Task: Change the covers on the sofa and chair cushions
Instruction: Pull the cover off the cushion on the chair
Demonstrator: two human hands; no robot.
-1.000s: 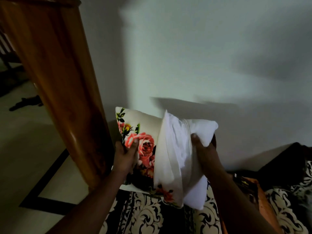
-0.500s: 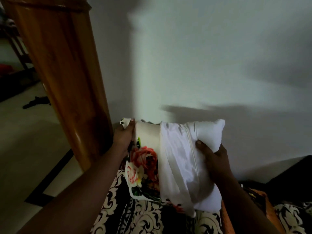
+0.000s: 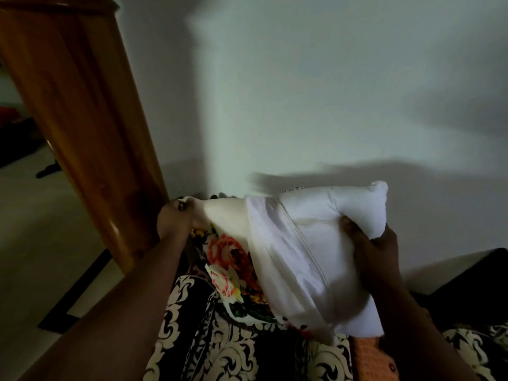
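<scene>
White cushion [image 3: 354, 215] half inside flowery cover [image 3: 231, 259], up above patterned sofa [image 3: 220, 347]. Left hand [image 3: 174, 218] gripping cover's far corner. Right hand [image 3: 371, 243] squeezing cushion's bare end.

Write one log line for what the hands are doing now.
left hand: grips floral cover corner | right hand: grips white cushion | cushion partly in cover
</scene>
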